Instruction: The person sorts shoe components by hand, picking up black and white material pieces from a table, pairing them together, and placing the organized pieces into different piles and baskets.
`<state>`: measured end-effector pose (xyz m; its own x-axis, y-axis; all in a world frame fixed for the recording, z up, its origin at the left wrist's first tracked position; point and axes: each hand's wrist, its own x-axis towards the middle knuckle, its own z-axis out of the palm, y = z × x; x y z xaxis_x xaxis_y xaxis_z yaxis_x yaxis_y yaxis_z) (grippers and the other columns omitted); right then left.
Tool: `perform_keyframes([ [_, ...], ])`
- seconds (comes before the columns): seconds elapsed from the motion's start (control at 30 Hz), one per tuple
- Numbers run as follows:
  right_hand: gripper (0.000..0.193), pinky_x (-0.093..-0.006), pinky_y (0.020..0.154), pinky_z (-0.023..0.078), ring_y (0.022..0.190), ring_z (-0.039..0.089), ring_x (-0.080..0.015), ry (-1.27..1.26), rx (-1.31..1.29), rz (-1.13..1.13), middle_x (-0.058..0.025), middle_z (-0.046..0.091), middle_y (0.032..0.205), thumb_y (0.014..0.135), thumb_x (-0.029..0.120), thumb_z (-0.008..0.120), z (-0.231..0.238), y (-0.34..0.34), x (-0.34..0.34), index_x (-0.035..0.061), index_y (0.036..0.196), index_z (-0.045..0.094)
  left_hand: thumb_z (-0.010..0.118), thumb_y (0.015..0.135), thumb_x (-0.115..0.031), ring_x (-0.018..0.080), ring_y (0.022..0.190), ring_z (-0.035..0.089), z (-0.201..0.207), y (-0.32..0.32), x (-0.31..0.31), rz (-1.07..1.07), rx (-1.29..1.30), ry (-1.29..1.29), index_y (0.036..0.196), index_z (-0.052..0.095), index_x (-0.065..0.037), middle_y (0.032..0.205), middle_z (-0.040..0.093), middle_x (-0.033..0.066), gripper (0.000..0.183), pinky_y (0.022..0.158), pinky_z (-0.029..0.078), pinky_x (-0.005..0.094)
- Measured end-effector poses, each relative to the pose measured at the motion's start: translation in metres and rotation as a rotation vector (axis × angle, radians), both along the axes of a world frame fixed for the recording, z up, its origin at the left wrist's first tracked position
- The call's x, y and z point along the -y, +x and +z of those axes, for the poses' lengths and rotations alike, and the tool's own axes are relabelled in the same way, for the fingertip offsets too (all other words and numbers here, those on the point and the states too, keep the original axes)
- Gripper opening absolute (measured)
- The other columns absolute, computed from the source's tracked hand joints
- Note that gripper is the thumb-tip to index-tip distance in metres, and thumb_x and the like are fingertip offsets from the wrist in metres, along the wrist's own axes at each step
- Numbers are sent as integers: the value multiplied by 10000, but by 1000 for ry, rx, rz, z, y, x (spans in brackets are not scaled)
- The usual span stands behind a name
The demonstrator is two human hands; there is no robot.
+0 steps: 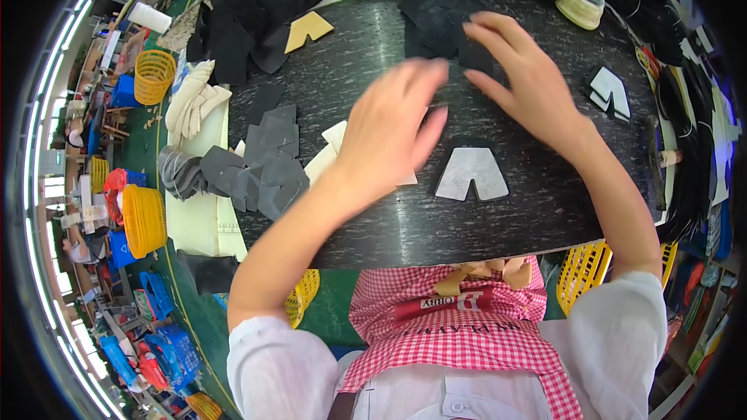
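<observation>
Your left hand [393, 128] flat, fingers spread, hovering mid-table, blurred, gripping nothing visible. Right hand [521, 82] open, fingertips pressing black pieces [440, 19] near table's [482, 225] far edge. Grey notched piece [469, 173] lies just below left hand, toward near edge. Keep fingertips light, lift one piece only. Grey stack [264, 163] crowds left edge, white-edged pieces [611, 92] sit right; open room in near middle, work there.
</observation>
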<state>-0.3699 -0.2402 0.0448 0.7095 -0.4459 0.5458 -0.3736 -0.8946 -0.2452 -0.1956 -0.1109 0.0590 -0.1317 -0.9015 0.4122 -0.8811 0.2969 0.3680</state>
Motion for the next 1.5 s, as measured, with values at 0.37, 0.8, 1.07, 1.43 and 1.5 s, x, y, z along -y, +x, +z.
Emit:
perform_keyframes([
  [0.37, 248, -321, 877, 477, 1010, 621, -282, 537, 21, 12, -139, 633, 1092, 829, 18, 594, 11, -27, -6, -16, 1073, 617, 635, 809, -120, 355, 1194, 474, -26, 42, 1, -74, -144, 94, 1414, 311, -44, 1261, 513, 209, 690, 1025, 368, 417],
  [0.8, 386, -431, 903, 448, 1091, 530, -358, 341, -143, 497, -172, 551, 1174, 730, 54, 697, 45, 23, -91, -31, 1090, 585, 746, 702, -168, 251, 890, 533, 14, 103, -169, 672, 51, 183, 958, 595, -49, 904, 562, 79, 320, 797, 417, 351],
  [1.07, 222, -384, 806, 430, 936, 540, -290, 328, -222, 570, -106, 544, 910, 729, 182, 726, 0, 169, -117, 25, 826, 602, 794, 675, -169, 279, 996, 512, -9, 99, -169, 596, -125, 196, 1056, 550, -26, 1057, 511, 104, 475, 834, 441, 351],
  [1.43, 136, -326, 667, 479, 731, 598, -205, 293, 251, 706, -64, 574, 804, 767, 18, 663, 12, 137, -104, 41, 831, 544, 770, 707, -172, 324, 1000, 523, -19, 93, -171, 479, -45, 68, 1064, 578, -2, 1084, 532, 136, 439, 864, 444, 382],
  [1.5, 118, -259, 673, 472, 730, 596, -104, 1400, 259, 584, -36, 606, 817, 796, 15, 650, 39, 115, -92, 31, 865, 555, 684, 798, -133, 307, 1020, 551, -15, 96, -178, 510, -63, 122, 1125, 587, -1, 1127, 566, 136, 365, 905, 438, 356],
])
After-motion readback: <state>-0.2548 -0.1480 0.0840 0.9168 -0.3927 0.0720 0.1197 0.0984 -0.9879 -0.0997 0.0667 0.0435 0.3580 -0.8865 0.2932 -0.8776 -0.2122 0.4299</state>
